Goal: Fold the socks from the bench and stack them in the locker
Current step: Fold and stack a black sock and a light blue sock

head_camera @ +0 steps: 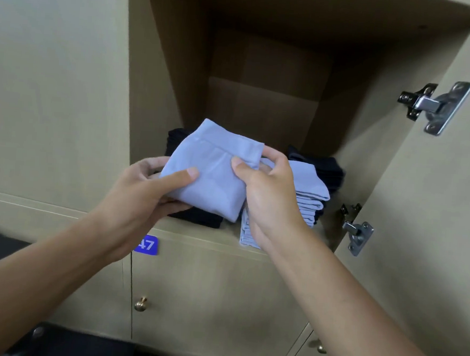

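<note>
Folded light-blue sock point(212, 170) between both hands, half-hiding locker stacks point(310, 194)

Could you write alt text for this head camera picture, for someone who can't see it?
Two hands, left and right, hold a folded light blue sock before an open locker, where blue and dark sock stacks lie.

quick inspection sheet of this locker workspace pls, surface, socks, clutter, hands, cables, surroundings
surface: locker shelf, tan wood, partly covered by socks
job's things: folded light blue sock held above the shelf; light blue stack right; dark stack left; dark stack behind
clutter: nothing seen
grippers: left hand and right hand both pinch the held sock
cables: nothing seen
surroundings: open door with hinges, blue number tag, brass knob
</note>
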Motion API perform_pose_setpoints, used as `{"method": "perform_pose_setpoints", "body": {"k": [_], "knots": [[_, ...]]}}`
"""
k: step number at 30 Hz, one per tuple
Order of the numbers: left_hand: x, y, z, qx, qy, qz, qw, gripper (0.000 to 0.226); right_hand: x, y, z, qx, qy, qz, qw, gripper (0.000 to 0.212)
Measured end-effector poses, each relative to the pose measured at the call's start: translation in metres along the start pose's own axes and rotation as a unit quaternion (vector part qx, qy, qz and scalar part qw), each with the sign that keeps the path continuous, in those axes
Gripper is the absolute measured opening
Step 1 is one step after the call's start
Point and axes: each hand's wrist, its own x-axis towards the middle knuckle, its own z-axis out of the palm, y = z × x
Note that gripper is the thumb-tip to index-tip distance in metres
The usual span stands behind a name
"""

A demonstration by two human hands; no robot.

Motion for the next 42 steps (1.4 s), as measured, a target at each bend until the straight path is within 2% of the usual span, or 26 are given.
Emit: {"method": "perform_pose_setpoints", "body": {"k": [3,7,10,13,15,17,20,24,26,28,33,37,42], "knots": [[0.002,-0.004,0.005,0.066,0.037,0.041,0.996,0.032,0.002,-0.003,-0.004,0.019,-0.013,0.025,0.999,0.033],[0.005,0.009,0.012,0.189,0.016,0.113,0.975,0.02,0.003,-0.014,-0.017,-0.067,-0.04,0.009,0.997,0.044],[0.012,0.021,0.015,0.222,-0.012,0.129,0.966,0.031,0.006,-0.021,-0.03,-0.165,-0.058,-0.033,0.984,0.055],[0.026,0.027,0.023,0.157,0.012,0.127,0.979,0.049,0.008,-0.027,-0.038,-0.195,-0.043,-0.072,0.977,0.048],[0.034,0.028,0.034,0.105,0.052,0.129,0.985,0.041,0.01,-0.029,-0.042,-0.176,-0.013,-0.086,0.98,0.041],[0.04,0.025,0.047,0.076,0.057,0.147,0.985,0.036,0.012,-0.029,-0.044,-0.146,0.015,-0.101,0.984,0.035],[0.045,0.02,0.067,0.078,-0.001,0.163,0.984,0.036,0.015,-0.029,-0.048,-0.115,0.054,-0.137,0.983,0.028],[0.052,0.015,0.09,0.08,-0.066,0.148,0.984,0.019,0.021,-0.027,-0.056,-0.112,0.115,-0.176,0.971,0.025],[0.056,0.01,0.098,0.082,-0.073,0.138,0.984,0.013,0.023,-0.025,-0.061,-0.125,0.134,-0.19,0.965,0.022],[0.059,0.008,0.103,0.104,-0.054,0.137,0.984,0.01,0.024,-0.025,-0.065,-0.135,0.14,-0.192,0.962,0.025],[0.076,0.01,0.108,0.143,-0.046,0.127,0.98,0.027,0.039,-0.026,-0.082,-0.203,0.148,-0.174,0.952,0.038],[0.09,0.012,0.115,0.152,-0.059,0.103,0.981,0.026,0.052,-0.02,-0.095,-0.32,0.171,-0.169,0.917,0.037],[0.112,0.002,0.119,0.192,-0.035,0.104,0.975,0.019,0.066,-0.014,-0.104,-0.385,0.189,-0.154,0.89,0.037]]}}
